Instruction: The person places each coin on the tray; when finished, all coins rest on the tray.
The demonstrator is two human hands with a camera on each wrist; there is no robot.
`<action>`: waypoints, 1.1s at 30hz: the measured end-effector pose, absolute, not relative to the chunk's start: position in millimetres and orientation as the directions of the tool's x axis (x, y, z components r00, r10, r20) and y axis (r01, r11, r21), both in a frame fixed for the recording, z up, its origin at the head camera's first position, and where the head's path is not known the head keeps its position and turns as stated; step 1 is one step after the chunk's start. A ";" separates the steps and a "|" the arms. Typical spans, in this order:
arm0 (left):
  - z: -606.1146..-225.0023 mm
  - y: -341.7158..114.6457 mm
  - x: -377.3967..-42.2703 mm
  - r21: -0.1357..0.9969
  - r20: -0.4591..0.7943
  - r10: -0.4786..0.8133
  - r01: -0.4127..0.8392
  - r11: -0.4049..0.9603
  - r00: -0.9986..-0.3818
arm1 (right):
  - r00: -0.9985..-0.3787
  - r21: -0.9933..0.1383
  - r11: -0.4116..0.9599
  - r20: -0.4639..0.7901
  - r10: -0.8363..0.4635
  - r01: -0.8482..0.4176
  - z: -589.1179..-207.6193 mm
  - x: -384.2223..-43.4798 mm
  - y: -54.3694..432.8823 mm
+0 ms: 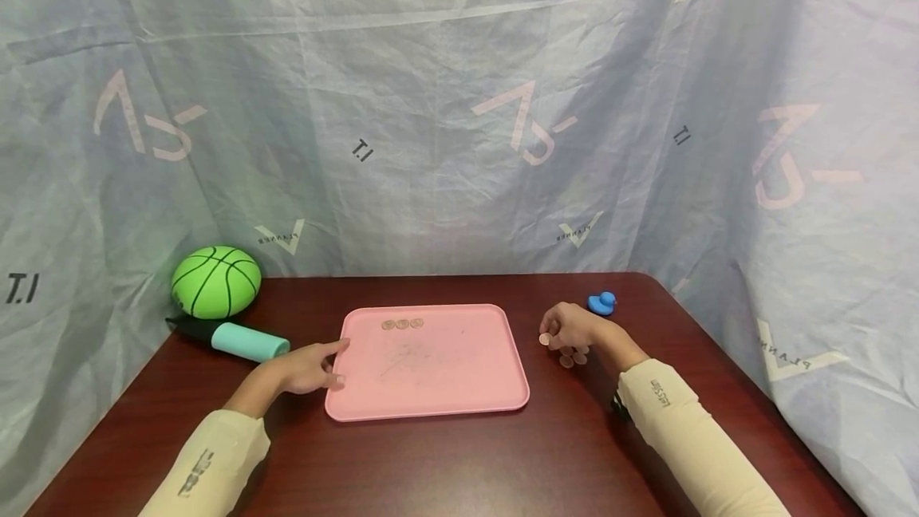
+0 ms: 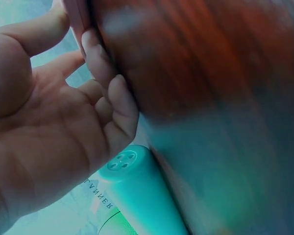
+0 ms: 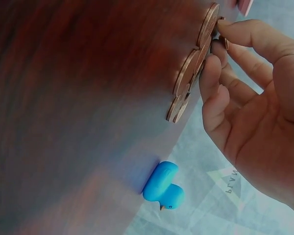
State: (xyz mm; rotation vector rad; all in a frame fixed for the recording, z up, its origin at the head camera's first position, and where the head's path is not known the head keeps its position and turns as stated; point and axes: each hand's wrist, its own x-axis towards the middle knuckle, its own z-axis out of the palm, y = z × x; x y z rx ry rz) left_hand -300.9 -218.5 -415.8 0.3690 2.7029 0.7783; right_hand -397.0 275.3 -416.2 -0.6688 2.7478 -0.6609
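Observation:
A pink tray (image 1: 459,401) lies on the table, with three coins (image 1: 402,324) in a row near its far left edge. My left hand (image 1: 310,367) holds the tray's left rim, thumb and forefinger spread along it; the other fingers curl low beside the rim in the left wrist view (image 2: 54,117). To the right of the tray, my right hand (image 1: 570,327) pinches a coin (image 1: 545,339) between thumb and fingertips. Several more coins (image 3: 186,73) lie overlapping on the table under that hand, partly hidden by its fingers.
A blue rubber duck (image 1: 601,304) sits beyond the right hand. Left of the tray lies a turquoise cylinder with a black end (image 1: 247,341), in front of a green ball (image 1: 217,282). A grey printed cloth (image 1: 431,206) hangs behind the dark red table (image 1: 431,469).

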 end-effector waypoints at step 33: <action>-413.7 -216.8 -300.4 0.545 -0.219 0.326 0.162 0.822 -0.920 | -0.876 -0.376 0.804 0.045 -0.480 -0.460 -406.7 -404.9 233.1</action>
